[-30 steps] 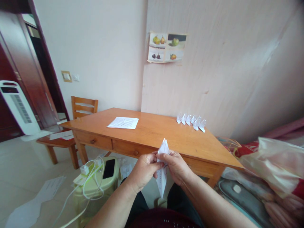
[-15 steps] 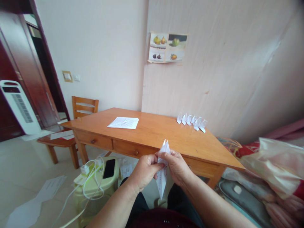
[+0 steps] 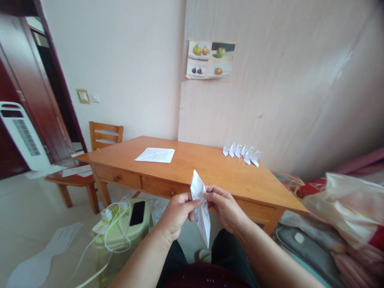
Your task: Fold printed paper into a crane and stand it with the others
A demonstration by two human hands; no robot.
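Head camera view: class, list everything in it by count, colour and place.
Folded paper: 1, white, between both hands
Small folded papers: about seven, white, table's back right
Printed sheets: uncounted stack, white, table's left
Table: 1, orange-brown, centre
Chair: 1, brown, left
Chair papers: several, white, seat
Fruit poster: 1, multicoloured, wall
Wall plates: 2, whitish, left wall
Tower appliance: 1, white, far left
Door: 1, reddish-brown, left
Stool: 1, pale green, lower left
Phone: 1, black, stool
Charger with cables: 1, white, stool
Floor papers: several, white, lower left
Bags: uncounted, pale, right
Case: 1, grey, lower right
Left hand: 1, bare, centre
Right hand: 1, bare, centre
Legs: 2, dark-clad, bottom
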